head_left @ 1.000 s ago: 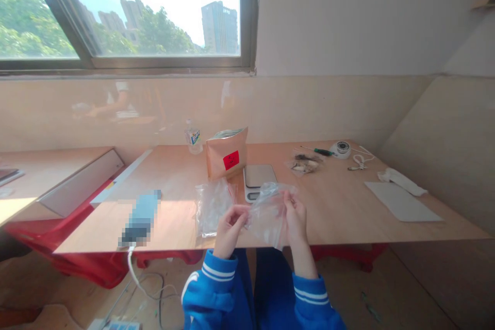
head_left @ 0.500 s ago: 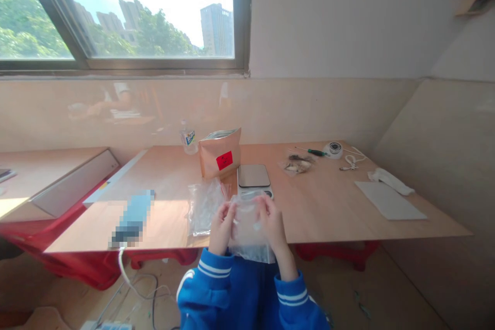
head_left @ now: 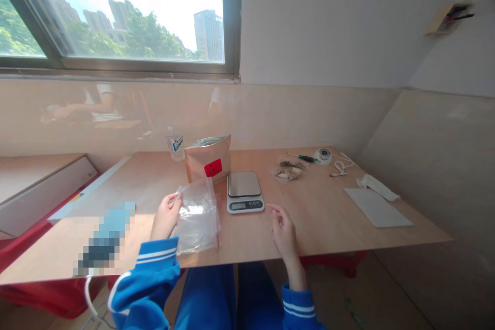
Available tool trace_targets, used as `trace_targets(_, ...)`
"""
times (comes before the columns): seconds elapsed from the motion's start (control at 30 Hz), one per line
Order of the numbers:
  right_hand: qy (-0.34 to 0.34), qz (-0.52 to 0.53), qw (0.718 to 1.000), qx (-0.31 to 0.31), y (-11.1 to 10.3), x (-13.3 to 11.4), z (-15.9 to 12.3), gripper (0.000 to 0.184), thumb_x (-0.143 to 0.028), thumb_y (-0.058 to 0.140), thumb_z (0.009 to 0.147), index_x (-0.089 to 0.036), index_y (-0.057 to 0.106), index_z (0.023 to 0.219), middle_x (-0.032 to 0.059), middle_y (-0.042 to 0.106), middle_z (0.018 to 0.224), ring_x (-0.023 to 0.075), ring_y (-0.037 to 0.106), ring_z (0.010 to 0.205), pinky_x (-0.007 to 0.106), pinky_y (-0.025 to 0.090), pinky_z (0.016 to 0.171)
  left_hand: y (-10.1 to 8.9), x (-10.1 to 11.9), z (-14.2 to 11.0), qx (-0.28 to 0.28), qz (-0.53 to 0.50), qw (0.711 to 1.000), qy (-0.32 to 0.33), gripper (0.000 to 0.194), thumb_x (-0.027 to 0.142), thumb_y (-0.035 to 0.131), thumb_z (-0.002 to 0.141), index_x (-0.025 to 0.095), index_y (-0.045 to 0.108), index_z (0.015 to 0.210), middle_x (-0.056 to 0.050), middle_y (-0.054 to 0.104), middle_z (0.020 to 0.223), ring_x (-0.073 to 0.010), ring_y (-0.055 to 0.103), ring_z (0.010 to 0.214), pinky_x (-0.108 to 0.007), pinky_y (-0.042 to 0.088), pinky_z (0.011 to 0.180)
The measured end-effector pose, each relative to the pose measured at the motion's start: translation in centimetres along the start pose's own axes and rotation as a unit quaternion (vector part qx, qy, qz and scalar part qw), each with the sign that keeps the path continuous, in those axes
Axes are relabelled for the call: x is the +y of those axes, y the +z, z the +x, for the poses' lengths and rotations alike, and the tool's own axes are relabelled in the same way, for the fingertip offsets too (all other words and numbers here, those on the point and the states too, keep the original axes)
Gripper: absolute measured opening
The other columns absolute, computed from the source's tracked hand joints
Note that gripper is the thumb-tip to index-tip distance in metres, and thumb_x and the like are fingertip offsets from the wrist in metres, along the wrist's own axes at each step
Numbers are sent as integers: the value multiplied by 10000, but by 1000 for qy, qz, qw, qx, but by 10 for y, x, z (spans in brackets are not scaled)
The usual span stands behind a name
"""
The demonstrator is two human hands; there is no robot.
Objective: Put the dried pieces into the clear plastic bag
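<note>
Daylight is cast on the tabletop (head_left: pixel 317 216). A clear bag (head_left: pixel 195 198) is pinched by the left hand (head_left: pixel 166 215); the right hand (head_left: pixel 283 227), unclasped, is held near the scale (head_left: pixel 245 185).

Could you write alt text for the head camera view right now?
A person's left hand pinches a clear plastic bag at a wood-toned table, while the right hand, apparently empty, is beside a digital scale. Farther back stand a brown pouch with a red label and a clear bottle; a green-handled screwdriver lies to the right.
</note>
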State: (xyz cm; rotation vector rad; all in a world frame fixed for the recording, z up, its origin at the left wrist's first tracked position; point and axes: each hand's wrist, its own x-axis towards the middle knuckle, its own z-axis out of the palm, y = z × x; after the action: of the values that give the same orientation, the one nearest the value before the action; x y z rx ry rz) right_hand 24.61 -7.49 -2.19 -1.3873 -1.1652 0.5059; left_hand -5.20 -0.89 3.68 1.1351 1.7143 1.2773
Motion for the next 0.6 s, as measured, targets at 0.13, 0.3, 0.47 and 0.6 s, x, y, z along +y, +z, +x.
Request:
trace_targets(0.13, -49, -157, 984, 72, -9, 38, 19, 343, -317, 404, 869, -159, 609, 1094, 143, 597, 1001, 267, 593, 903, 447, 491, 823, -23, -16, 0, 164, 105, 976, 102, 616, 615, 539, 733, 198, 541, 1186, -184, 644, 1095, -384, 579, 1081, -540, 461, 892)
trace_targets(0.3, -14, -348, 936, -48, -2, 58, 78, 609, -211, 406, 844, -138, 300, 1440, 220, 268, 1469, 359, 330, 1334, 539, 353, 1009, -2, -24, -34, 131, 201, 924, 297, 562, 430, 455, 860, 234, 390, 1383, -104, 403, 1455, -307, 354, 1353, -482, 271, 1130)
trace_targets(0.47, 18, -491, 855, -167, -6, 55, 146, 736, -180, 467, 824, -222, 172, 1498, 117, 18, 1580, 392, 98, 1419, 586, 237, 1063, 34, -56, -21, -69, 306, 922, 227, 455, 293, 355, 888, 233, 540, 1298, -68, 488, 1414, -233, 394, 1343, -431, 277, 1122)
trace_targets(0.6, -30, -497, 855, -144, -7, 59, 169, 549, -139, 388, 850, -117, 401, 1399, 187, 335, 1479, 330, 265, 1372, 511, 300, 1049, 38, -72, -8, -97, 332, 918, 193, 484, 246, 366, 875, 234, 518, 1335, -47, 419, 1463, -219, 325, 1384, -441, 218, 1142)
